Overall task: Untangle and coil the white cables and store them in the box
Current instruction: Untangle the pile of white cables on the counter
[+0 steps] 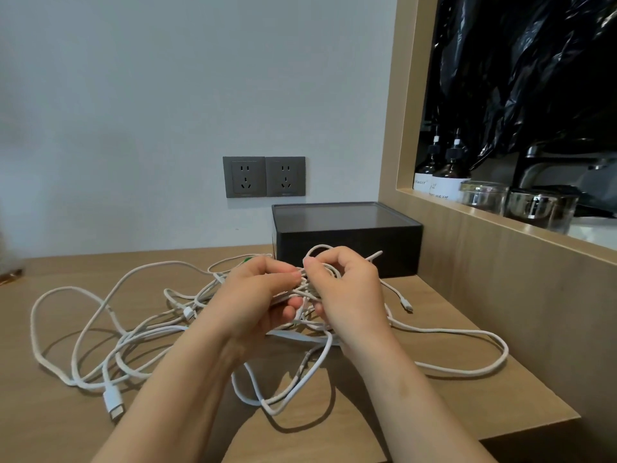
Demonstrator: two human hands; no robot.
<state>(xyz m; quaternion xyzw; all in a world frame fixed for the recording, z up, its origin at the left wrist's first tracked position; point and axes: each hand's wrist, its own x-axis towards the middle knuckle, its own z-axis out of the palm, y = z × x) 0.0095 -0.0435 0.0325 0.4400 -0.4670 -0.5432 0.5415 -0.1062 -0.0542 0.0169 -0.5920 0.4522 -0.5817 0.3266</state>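
Both hands, left hand and right hand, pinch the knot of white cables; loosening strands gently, without tugging, should free it.

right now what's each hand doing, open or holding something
Left hand: fingers curled, gripping the knot of the white cables.
Right hand: fingers curled, pinching strands at the same knot.

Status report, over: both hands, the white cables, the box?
Left hand and right hand pinch the knot. The white cables tangled, loose over the desk, none coiled. Black box behind, seemingly closed.
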